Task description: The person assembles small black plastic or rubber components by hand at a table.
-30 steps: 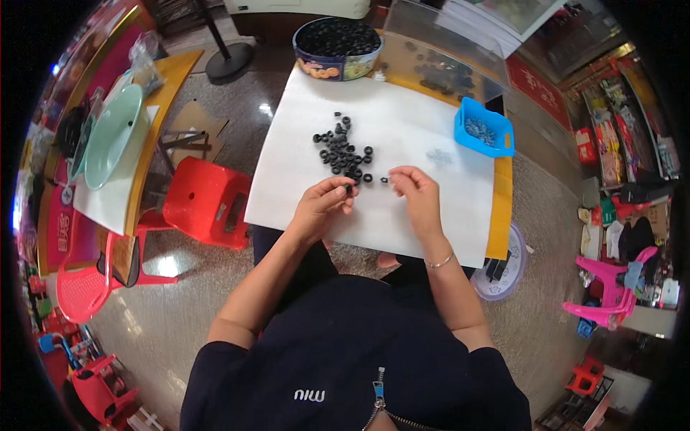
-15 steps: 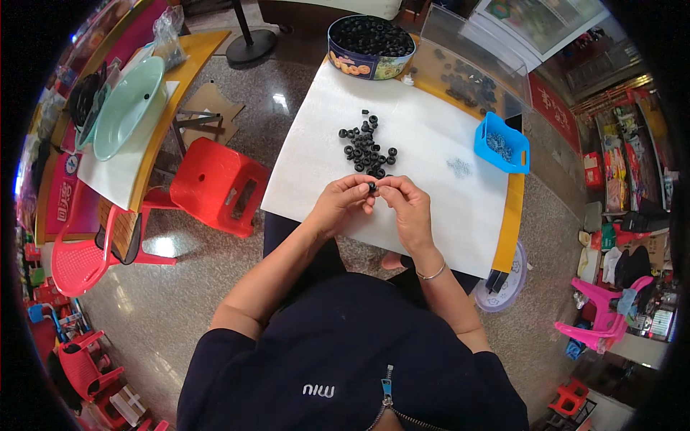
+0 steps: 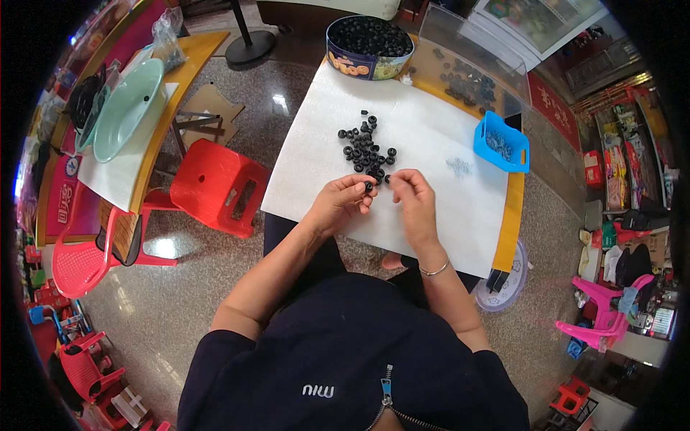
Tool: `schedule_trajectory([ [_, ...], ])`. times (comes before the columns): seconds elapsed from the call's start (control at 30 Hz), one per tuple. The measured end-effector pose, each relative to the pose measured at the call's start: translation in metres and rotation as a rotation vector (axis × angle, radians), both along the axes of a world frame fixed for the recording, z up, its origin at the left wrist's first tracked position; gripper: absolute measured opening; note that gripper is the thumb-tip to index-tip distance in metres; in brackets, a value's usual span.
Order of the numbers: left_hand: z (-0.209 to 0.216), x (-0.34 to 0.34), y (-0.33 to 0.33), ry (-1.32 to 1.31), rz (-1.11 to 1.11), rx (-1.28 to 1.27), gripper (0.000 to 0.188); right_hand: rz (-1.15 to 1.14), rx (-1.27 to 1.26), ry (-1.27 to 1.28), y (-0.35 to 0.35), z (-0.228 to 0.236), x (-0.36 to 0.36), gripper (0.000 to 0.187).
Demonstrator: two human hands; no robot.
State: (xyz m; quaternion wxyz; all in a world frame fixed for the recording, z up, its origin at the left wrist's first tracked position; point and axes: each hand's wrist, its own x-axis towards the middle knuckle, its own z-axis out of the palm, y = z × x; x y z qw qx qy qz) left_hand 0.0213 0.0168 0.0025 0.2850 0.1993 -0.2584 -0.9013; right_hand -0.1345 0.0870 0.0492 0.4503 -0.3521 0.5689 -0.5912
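My left hand (image 3: 342, 203) pinches a small black ring-shaped part (image 3: 369, 187) between thumb and fingertips, just over the near edge of the white-covered table (image 3: 438, 223). My right hand (image 3: 415, 207) is a little to the right, apart from that part, with its fingers bent and drawn together. Whether anything small sits between its fingertips is hidden. Right beside those fingertips lies another black piece (image 3: 387, 179). Beyond both hands a loose pile of black round parts (image 3: 366, 147) spreads over the white sheet.
A round tin (image 3: 345, 66) full of black parts stands at the far edge. At the right, a blue basket (image 3: 521, 158) holds small metallic pieces, with a scatter of small pieces (image 3: 458, 167) beside it. A clear bin (image 3: 471, 50) with black parts stands behind. A red stool (image 3: 208, 179) is left.
My right hand has moved away from the part in my left hand, slightly to the right. The left hand keeps its hold, almost still.
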Motion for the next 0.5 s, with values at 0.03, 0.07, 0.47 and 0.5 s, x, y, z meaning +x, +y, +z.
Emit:
schedule_trajectory([
  [0.03, -0.001, 0.000, 0.000, -0.001, -0.004, -0.001, 0.028, -0.044, -0.015, 0.048, 0.001, -0.004, -0.008, 0.009],
  [0.07, -0.001, 0.000, -0.001, 0.000, -0.005, -0.002, 0.028, -0.088, -0.029, 0.097, 0.003, -0.006, -0.017, 0.010],
  [0.47, 0.000, -0.001, 0.000, 0.056, 0.019, 0.005, 0.025, -0.121, -0.053, 0.975, 0.008, -0.029, -0.035, 0.014],
  [0.5, 0.000, 0.000, 0.000, 0.061, 0.016, 0.000, 0.025, -0.123, -0.054, 0.973, 0.008, -0.030, -0.036, 0.014],
])
